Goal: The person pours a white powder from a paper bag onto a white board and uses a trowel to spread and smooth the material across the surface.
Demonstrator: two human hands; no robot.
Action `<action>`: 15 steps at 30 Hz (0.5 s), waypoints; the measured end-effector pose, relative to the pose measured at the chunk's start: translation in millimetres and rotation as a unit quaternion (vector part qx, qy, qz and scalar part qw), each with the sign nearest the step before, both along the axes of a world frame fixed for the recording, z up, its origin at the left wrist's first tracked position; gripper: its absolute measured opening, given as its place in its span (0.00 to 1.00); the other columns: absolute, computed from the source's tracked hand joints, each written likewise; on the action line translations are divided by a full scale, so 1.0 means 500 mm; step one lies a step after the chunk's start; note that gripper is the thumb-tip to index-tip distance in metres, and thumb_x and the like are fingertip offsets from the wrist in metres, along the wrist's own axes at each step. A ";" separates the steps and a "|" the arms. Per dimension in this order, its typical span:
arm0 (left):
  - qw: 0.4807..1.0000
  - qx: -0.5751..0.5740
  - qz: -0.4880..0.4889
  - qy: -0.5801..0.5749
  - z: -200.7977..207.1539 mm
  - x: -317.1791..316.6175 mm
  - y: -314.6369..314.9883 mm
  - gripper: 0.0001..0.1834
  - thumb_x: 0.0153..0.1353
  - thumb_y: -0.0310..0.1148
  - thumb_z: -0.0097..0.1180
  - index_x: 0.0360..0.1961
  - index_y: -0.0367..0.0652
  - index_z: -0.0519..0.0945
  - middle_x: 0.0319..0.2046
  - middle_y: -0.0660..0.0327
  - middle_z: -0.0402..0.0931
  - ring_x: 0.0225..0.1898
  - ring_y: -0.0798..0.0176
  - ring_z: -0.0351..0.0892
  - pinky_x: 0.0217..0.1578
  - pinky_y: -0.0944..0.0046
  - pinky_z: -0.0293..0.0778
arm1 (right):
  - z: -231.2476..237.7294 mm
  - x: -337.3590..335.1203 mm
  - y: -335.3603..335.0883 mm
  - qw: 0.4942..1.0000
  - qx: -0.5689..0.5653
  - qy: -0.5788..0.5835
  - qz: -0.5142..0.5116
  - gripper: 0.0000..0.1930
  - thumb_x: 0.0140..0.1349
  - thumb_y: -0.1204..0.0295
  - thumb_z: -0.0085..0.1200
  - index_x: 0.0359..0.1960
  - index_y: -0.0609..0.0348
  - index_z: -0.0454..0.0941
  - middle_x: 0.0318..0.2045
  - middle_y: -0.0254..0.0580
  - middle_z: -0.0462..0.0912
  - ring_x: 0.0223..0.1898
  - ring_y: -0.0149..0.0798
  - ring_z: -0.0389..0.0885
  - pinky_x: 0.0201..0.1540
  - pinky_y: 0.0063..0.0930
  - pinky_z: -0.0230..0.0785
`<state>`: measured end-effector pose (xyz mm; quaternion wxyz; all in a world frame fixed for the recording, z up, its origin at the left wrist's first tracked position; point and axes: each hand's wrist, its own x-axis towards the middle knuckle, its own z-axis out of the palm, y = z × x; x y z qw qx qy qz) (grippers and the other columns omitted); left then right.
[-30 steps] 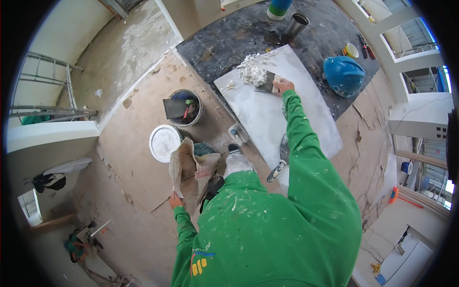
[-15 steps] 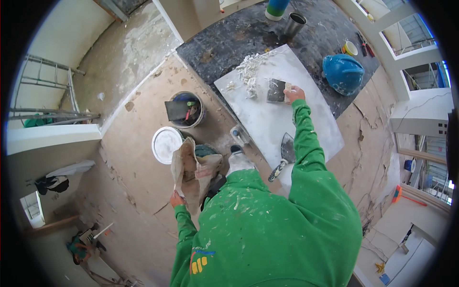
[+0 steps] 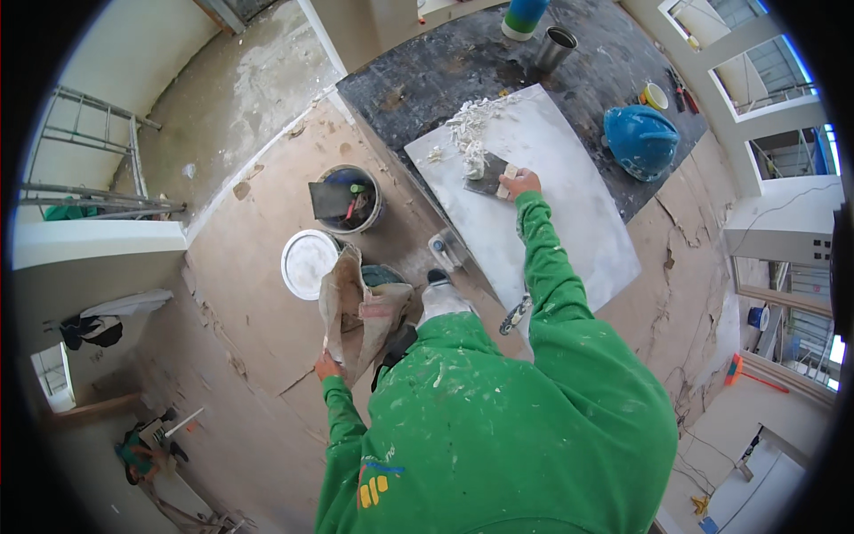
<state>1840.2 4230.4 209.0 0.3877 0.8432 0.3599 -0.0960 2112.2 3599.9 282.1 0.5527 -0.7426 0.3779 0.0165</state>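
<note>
My right hand (image 3: 521,183) is closed round the pale handle of a wide flat scraper (image 3: 484,175). Its dark rectangular blade lies on a white-dusted board (image 3: 578,205), touching the lower edge of a heap of white crumbs and flakes (image 3: 473,123). Down at my left side, my left hand (image 3: 328,366) grips the rim of a worn beige sack (image 3: 342,307), whose mouth gapes beside the board. A pointed trowel (image 3: 513,317) lies at the board's near edge; my right forearm hides most of its blade.
The dark table (image 3: 405,98) bears a blue hard hat (image 3: 640,142), a metal cup (image 3: 556,49), a yellow-rimmed tub (image 3: 654,96) and red-handled pliers (image 3: 685,96). On the floor stand a bucket of tools (image 3: 354,200) and a white-lidded bucket (image 3: 308,265). Another person (image 3: 138,456) is far left.
My right hand has drawn the scraper leftward across the board to the heap, its blade turning. My right forearm now covers the trowel's blade. My left hand stays on the sack.
</note>
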 end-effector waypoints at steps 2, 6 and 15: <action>0.999 0.040 -0.010 -0.024 0.003 -0.019 0.010 0.21 0.64 0.43 0.45 0.32 0.32 0.75 0.15 0.54 0.71 0.11 0.59 0.70 0.11 0.59 0.66 | 0.015 0.030 0.061 1.000 -0.023 0.005 -0.011 0.19 0.44 0.66 0.67 0.35 0.65 0.79 0.28 0.45 0.83 0.26 0.36 0.82 0.28 0.30 0.77; 0.953 0.220 -0.165 -0.126 -0.058 -0.058 0.048 0.19 0.65 0.43 0.45 0.32 0.33 0.74 0.18 0.56 0.72 0.18 0.61 0.73 0.16 0.60 0.65 | -0.030 0.060 0.029 0.995 -0.084 -0.020 0.038 0.19 0.50 0.70 0.64 0.42 0.66 0.76 0.31 0.45 0.82 0.26 0.37 0.82 0.25 0.31 0.79; 0.992 0.091 -0.010 -0.086 -0.061 -0.084 0.060 0.19 0.64 0.42 0.45 0.33 0.33 0.74 0.14 0.55 0.70 0.10 0.60 0.68 0.08 0.61 0.66 | -0.020 0.068 -0.063 0.992 -0.099 -0.005 0.074 0.22 0.48 0.66 0.63 0.46 0.59 0.77 0.34 0.46 0.83 0.32 0.41 0.83 0.35 0.33 0.76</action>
